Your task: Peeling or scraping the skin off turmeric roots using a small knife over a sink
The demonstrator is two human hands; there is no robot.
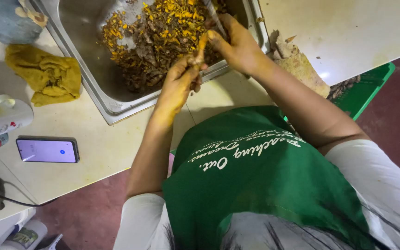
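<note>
We've got orange-yellow and brown peelings [158, 39] piled in the grey steel sink [93, 92], a mustard-yellow cloth [47, 74] on the cream counter [103, 148], and a green apron [255, 185] with white lettering over white sleeves. Both hands are stained yellowish (left hand [179, 85], right hand [237, 46]), the floor [89, 217] is dark red.

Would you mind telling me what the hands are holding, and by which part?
The left hand pinches a turmeric root by its lower end; the right hand holds a knife by the handle, over the sink.
</note>
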